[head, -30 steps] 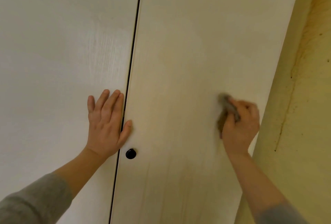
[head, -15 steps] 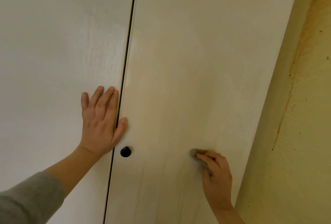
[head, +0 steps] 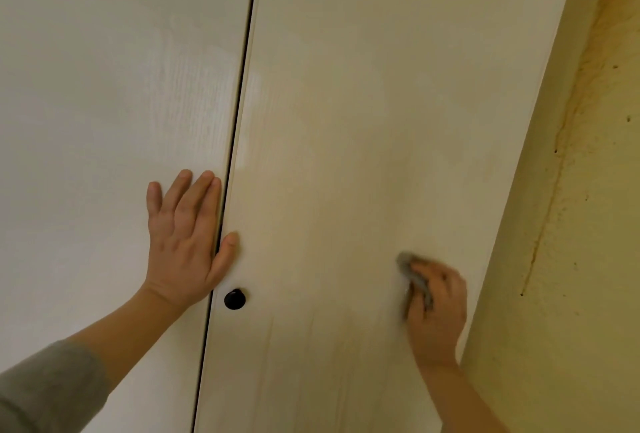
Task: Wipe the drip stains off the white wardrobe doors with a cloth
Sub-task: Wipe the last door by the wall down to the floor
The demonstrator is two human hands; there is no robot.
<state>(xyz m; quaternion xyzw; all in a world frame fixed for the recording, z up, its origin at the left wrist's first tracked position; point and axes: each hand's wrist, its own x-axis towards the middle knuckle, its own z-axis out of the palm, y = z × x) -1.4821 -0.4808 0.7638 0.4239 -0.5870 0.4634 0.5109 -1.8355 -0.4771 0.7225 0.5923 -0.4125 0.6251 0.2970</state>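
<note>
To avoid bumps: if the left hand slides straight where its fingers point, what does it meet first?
Likely just the gap between the doors, beside the left hand; beyond it, bare right door.

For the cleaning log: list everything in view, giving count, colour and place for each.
Left door: 1, white, left of the dark gap.
Right door: 1, white, right of the gap.
Knob: 1, black, right door's left edge.
Drip stains: several, faint yellowish streaks, lower right door.
Cloth: 1, grey, against the right door.
Wall: 1, yellow, stained, right of the wardrobe.
Sleeve: 1, grey, bottom left.
Left hand: 1, flat on the left door, thumb on the right door.
Right hand: 1, grips the cloth.
</note>
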